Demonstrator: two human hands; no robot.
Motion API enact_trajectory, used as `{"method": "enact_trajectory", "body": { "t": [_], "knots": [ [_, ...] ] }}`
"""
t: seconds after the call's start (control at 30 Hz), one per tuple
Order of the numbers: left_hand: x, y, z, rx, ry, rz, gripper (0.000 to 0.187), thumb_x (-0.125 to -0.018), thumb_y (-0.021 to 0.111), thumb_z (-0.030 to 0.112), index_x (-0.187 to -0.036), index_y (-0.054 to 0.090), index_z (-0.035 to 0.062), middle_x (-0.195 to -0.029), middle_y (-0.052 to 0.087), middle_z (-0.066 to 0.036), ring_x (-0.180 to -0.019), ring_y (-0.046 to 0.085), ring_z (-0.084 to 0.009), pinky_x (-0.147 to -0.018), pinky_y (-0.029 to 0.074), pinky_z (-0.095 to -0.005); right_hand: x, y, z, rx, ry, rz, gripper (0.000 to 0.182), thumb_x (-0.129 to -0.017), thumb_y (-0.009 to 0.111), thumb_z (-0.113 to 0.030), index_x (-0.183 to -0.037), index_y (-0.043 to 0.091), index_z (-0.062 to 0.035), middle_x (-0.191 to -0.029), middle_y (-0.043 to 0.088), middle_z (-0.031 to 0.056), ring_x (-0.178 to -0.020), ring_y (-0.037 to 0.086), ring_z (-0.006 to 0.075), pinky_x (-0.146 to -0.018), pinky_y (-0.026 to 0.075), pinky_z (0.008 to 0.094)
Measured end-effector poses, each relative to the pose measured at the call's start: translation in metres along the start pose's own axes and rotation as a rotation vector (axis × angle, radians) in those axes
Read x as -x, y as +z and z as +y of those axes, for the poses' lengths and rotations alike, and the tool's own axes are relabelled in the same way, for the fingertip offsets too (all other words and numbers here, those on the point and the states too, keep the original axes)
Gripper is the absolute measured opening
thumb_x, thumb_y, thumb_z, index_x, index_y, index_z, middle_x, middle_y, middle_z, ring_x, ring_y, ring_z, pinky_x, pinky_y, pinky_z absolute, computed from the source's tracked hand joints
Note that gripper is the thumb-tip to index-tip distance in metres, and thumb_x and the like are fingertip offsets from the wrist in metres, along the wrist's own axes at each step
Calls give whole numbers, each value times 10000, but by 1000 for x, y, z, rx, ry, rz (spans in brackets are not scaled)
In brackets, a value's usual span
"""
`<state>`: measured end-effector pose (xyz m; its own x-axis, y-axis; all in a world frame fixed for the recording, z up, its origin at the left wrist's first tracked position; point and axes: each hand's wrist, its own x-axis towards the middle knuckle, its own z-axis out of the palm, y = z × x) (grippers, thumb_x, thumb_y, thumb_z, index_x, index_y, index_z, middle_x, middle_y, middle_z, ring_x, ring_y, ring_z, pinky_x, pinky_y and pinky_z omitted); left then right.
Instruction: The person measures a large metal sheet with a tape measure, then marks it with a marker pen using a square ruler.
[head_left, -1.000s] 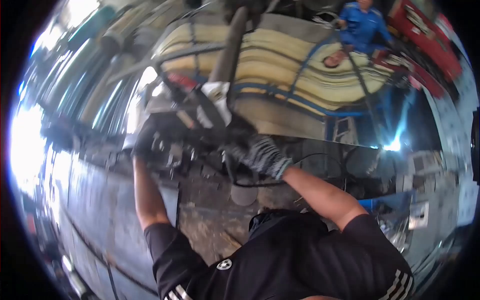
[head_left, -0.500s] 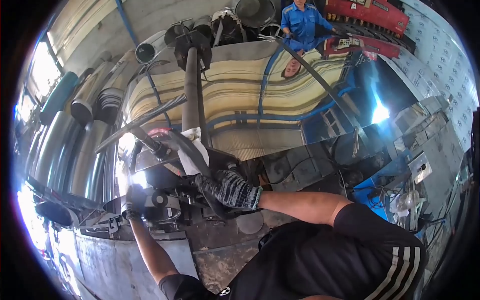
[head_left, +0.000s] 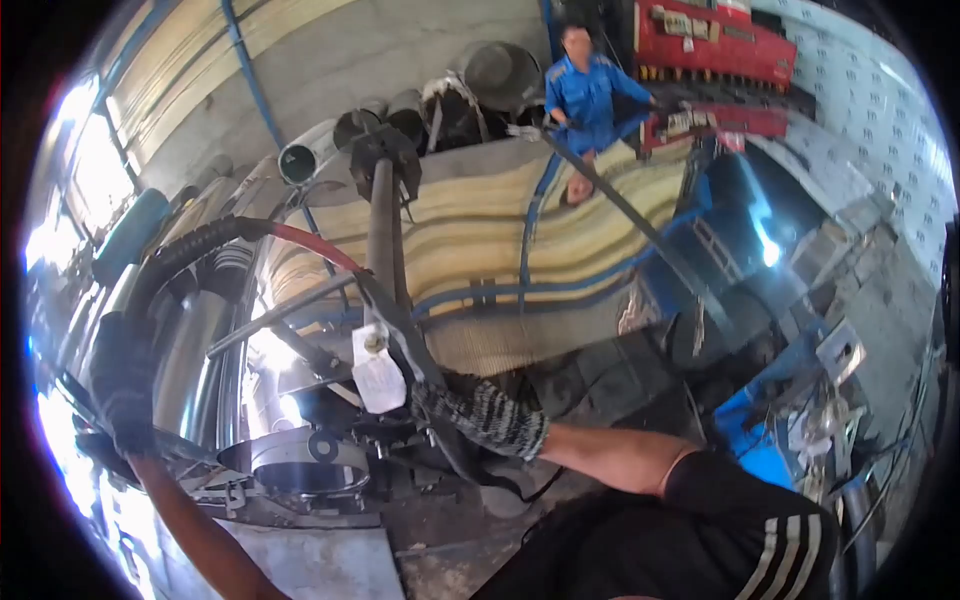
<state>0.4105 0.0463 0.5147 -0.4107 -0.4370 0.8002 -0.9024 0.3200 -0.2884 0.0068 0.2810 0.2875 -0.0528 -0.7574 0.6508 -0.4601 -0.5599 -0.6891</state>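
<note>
My left hand [head_left: 124, 395], in a dark glove and blurred, is raised at the far left with its fingers closed around the end of a thick black cable. The cable [head_left: 215, 235] arches up from it, passes through a red stretch and bends down to the middle. There my right hand [head_left: 490, 415], in a black-and-white knitted glove, is wrapped round the cable's dark, flat-looking lower part. A white cloth or paper piece [head_left: 378, 375] hangs just left of that hand. Below and between the hands sits a shiny metal ring [head_left: 310, 468].
A mirror-like metal sheet [head_left: 470, 225] spreads ahead, crossed by a dark steel bar [head_left: 640, 220] and a grey pipe [head_left: 384, 220]. A T-shaped screw handle [head_left: 285, 315] stands between my hands. Rolled sheet metal [head_left: 190, 360] lies left. A person in blue [head_left: 590, 90] stands beyond the sheet.
My left hand has swung up and left from beside the metal ring, drawing the cable into a high arch. The right hand has shifted slightly right and down, still gripping it.
</note>
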Motion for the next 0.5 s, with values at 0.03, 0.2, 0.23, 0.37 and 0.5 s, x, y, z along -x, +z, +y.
{"method": "enact_trajectory", "body": {
  "t": [0.03, 0.2, 0.23, 0.37, 0.5],
  "knots": [
    [-3, 4, 2, 49, 34, 18, 428, -917, 611, 89, -1335, 640, 3, -1295, 682, -213, -1190, 658, -345, -1041, 511, -425, 9, -15, -21, -664, 432, -149, 384, -1098, 450, -182, -1443, 508, -23, -1246, 703, 145, -1106, 679, 271, -923, 540, 432],
    [70, -72, 9, 183, 45, -8, 386, -937, 632, 104, -1310, 655, 6, -1287, 688, -189, -1162, 669, -308, -1006, 529, -406, 21, -26, 67, 198, 225, -432, 401, -1063, 556, -346, -1316, 612, -40, -1257, 682, 164, -1156, 654, 260, -942, 528, 399],
    [86, -95, 15, 202, 13, 20, 378, -941, 636, 107, -1305, 658, 7, -1285, 689, -184, -1156, 672, -301, -999, 533, -402, 28, -26, 71, 179, 206, -465, 401, -1063, 556, -346, -1316, 612, -40, -1257, 682, 164, -1156, 654, 260, -942, 528, 399],
    [73, -125, 91, 429, 5, 231, 346, -957, 653, 120, -1285, 670, 10, -1278, 694, -165, -1134, 681, -271, -972, 547, -387, 84, -54, 81, -197, 24, -248, 227, -1059, 548, -112, -1222, 652, 9, -1125, 737, 104, -1066, 695, 239, -967, 565, 365],
    [58, -148, 204, 436, -30, 361, 318, -979, 668, 150, -1259, 681, 0, -1302, 683, -157, -1125, 684, -252, -962, 560, -377, 158, -98, 67, -233, 290, -481, 327, -1004, 626, -169, -1274, 641, 15, -1149, 712, 164, -1087, 681, 273, -991, 550, 376]
  ]
}}
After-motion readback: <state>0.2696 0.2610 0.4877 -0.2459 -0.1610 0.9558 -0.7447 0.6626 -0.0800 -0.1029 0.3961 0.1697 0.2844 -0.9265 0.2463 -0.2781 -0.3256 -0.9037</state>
